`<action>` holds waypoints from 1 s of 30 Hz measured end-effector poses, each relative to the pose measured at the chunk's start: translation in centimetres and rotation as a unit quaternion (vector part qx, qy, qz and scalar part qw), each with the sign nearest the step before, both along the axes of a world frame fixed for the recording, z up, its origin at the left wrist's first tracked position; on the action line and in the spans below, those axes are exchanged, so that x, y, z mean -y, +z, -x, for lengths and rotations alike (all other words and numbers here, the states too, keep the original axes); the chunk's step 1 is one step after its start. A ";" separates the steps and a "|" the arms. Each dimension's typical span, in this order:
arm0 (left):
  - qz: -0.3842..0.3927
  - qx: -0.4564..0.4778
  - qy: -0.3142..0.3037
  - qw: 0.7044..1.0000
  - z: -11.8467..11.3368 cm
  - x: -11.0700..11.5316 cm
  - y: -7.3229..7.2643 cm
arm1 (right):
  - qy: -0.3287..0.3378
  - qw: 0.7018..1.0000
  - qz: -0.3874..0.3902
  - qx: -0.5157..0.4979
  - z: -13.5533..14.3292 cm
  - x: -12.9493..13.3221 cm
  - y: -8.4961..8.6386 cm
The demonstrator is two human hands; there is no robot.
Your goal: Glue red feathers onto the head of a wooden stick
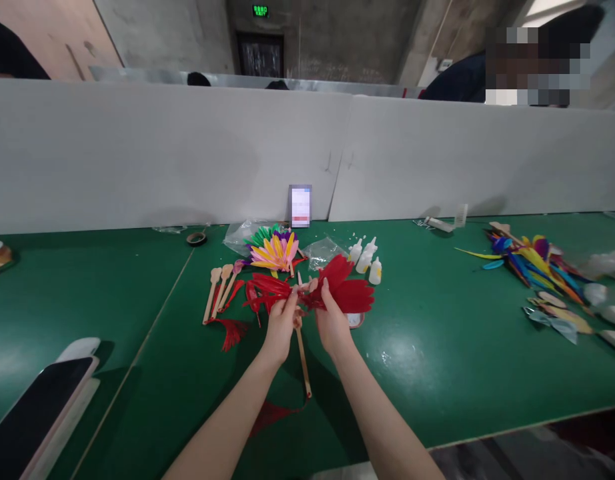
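Note:
Both hands meet over the middle of the green table. My right hand (333,323) is closed on a fan of broad red feathers (348,290). Fingers of my left hand (281,327) are pinched beside narrower red feathers (270,285); exactly what they grip is too small to tell. Below the hands a wooden handle (303,360) slants down, with a dark red tassel (272,415) near its lower end. Partly behind my right hand is a small dish (356,320). Wooden paddle sticks (211,297) and another red tassel (231,333) lie to the left.
Behind the hands are a colourful feather fan (275,252), a propped phone (301,207) and white glue bottles (367,255). Tape (196,239) lies back left, more feathers (537,267) right, a dark device (42,413) front left. A white partition (187,153) borders the table (437,373); a person sits beyond.

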State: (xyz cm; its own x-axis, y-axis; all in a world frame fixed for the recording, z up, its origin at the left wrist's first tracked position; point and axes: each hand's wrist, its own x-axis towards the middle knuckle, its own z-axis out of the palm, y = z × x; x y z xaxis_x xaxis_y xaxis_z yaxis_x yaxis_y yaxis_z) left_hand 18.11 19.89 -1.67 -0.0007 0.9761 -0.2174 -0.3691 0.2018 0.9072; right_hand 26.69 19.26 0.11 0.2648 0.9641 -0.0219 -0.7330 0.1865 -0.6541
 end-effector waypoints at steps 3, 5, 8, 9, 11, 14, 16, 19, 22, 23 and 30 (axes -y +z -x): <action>0.004 0.105 -0.007 0.994 0.2 -0.1 1.2 | 0.017 0.999 -0.042 0.015 0.1 0.2 0.4; 0.002 0.146 -0.026 0.989 0.4 0.0 1.9 | 0.023 0.998 -0.054 0.015 0.2 0.3 0.8; 0.011 0.166 -0.044 0.985 0.4 0.1 2.5 | 0.028 0.997 -0.074 0.013 0.2 0.4 1.3; 0.017 0.166 -0.050 0.985 0.4 0.1 2.6 | 0.032 0.996 -0.078 0.015 0.1 0.5 1.5; 0.029 0.167 -0.045 0.984 0.8 -0.2 2.6 | 0.034 0.997 -0.074 0.016 -0.3 0.5 1.6; 0.065 0.137 0.051 0.987 3.1 -1.6 2.8 | 0.006 0.998 -0.067 -0.008 -1.6 0.5 1.6; 0.041 0.061 0.151 0.986 5.6 -2.7 3.0 | -0.030 0.997 -0.061 -0.023 -2.3 0.4 1.5; -0.039 -0.186 0.146 0.971 8.9 -3.7 3.4 | -0.010 0.999 -0.033 0.017 -2.3 0.2 1.1; 0.010 -0.425 -0.011 0.905 10.5 -3.4 3.7 | 0.053 0.994 -0.010 0.091 -1.7 0.2 0.7; 0.037 -0.486 -0.050 0.872 10.6 -3.2 3.8 | 0.059 0.992 -0.005 0.111 -1.5 0.2 0.6; -0.111 -0.463 -0.219 0.852 8.5 -0.6 5.2 | 0.049 0.994 0.041 0.094 0.3 0.3 0.9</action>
